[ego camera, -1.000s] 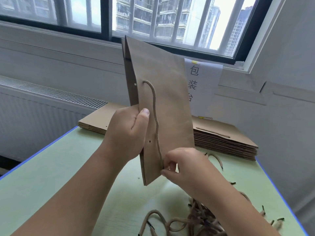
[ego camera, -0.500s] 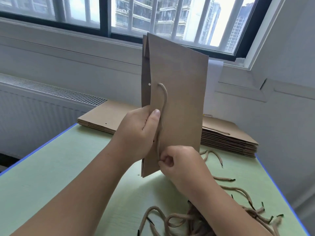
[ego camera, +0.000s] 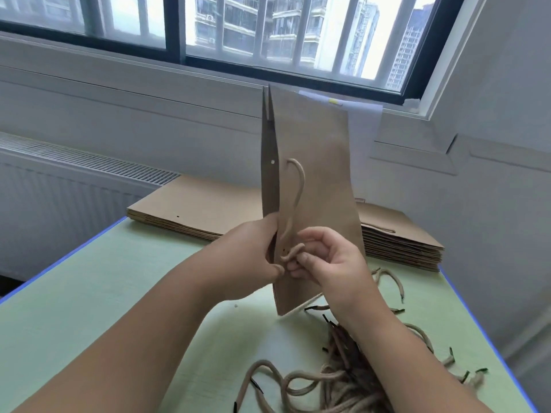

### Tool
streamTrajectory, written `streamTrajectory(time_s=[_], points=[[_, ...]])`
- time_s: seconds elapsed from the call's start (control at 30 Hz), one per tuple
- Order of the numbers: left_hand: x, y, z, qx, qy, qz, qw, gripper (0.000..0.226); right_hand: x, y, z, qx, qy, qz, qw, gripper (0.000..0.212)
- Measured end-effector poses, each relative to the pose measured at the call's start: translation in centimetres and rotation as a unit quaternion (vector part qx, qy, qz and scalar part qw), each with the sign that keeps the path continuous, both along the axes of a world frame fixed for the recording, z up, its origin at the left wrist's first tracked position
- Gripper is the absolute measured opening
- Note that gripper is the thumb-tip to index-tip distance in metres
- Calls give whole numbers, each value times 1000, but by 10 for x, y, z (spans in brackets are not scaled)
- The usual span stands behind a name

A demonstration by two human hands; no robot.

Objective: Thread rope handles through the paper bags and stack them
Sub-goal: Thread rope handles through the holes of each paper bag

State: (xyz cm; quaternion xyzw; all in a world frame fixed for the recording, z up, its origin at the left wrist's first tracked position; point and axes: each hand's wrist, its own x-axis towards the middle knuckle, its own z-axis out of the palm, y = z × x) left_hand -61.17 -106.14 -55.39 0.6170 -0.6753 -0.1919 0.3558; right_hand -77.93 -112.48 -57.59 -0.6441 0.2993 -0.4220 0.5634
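A flat brown paper bag (ego camera: 322, 162) stands on edge above the green table, almost edge-on to me. My left hand (ego camera: 253, 254) grips its near edge low down. A tan rope handle (ego camera: 298, 186) comes out of an upper hole and loops down the bag's face. My right hand (ego camera: 325, 260) pinches the rope's lower end against the bag beside a small lower hole. A second hole shows on the bag's left panel. Loose tan ropes with black tips (ego camera: 337, 374) lie heaped on the table below my right arm.
Two low stacks of flat brown bags lie at the table's far side: one on the left (ego camera: 190, 210), one on the right (ego camera: 402, 242) with a rope handle on top. The green table (ego camera: 104, 293) has a blue edge. A radiator and window stand behind.
The bag has turned more edge-on and dropped lower. My right hand has raised the rope end from the bag's bottom edge to the lower hole, bending it into a small loop.
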Motion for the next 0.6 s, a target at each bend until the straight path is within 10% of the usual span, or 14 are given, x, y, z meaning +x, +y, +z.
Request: streamTrajectory(time_s=[0.6], points=[[-13,0,2,-132,58,11,989,16,-1,3,11,-202,-19,-127,971,22]])
